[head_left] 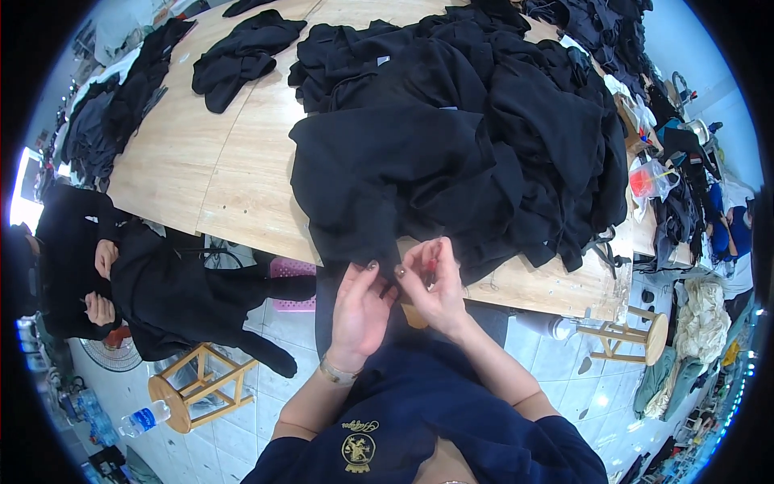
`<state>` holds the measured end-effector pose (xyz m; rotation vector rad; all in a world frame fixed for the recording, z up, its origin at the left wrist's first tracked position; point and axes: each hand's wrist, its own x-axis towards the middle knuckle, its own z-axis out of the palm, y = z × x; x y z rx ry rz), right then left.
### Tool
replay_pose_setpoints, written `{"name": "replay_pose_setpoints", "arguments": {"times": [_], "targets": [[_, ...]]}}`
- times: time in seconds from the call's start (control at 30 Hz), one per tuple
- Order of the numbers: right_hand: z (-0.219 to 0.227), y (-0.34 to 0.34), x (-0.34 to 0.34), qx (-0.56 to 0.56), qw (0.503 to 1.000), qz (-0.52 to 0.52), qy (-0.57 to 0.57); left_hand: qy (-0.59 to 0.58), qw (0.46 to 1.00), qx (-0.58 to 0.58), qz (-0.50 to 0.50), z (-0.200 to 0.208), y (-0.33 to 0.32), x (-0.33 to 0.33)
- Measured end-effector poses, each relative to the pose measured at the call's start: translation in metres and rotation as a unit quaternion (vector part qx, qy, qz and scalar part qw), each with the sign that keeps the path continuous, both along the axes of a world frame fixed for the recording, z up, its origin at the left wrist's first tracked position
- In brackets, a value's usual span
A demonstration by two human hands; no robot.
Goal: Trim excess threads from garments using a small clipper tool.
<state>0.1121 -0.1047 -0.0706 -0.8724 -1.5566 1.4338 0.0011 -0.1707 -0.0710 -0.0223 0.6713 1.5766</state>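
Note:
A black garment [387,161] lies on top of the pile at the table's near edge, its lower part hanging toward me. My left hand [359,310] is closed on the garment's lower edge, thumb up and the other fingers partly curled behind the cloth. Just to its right, my right hand [434,284] is closed, with its thumb tip beside the same edge. Something small and red shows between the right hand's fingers; its kind is mostly hidden.
A wooden table [258,173] carries the heap of black clothes. At left, another person's hands [103,278] rest by black cloth [173,282]. Wooden stools [189,387] stand on both sides. A pink basket [292,294] sits below the table; a plastic bag [651,179] lies right.

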Motion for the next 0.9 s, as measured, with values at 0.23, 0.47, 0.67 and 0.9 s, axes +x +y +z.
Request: {"name": "replay_pose_setpoints", "arguments": {"times": [0.23, 0.47, 0.67, 0.9], "targets": [[-0.001, 0.003, 0.002, 0.090, 0.993, -0.005, -0.073, 0.121, 0.992, 0.009, 0.047, -0.004, -0.002, -0.003], [0.004, 0.007, 0.009, 0.044, 0.997, 0.005, -0.057, 0.058, 0.996, 0.048, 0.057, 0.002, 0.003, -0.008], [-0.004, 0.007, 0.010, 0.195, 0.956, 0.016, -0.218, 0.045, 0.995, 0.046, 0.080, 0.001, 0.004, -0.006], [-0.009, 0.008, 0.013, 0.293, 0.913, 0.023, -0.283, 0.054, 0.994, 0.048, 0.078, -0.004, 0.006, -0.010]]}}
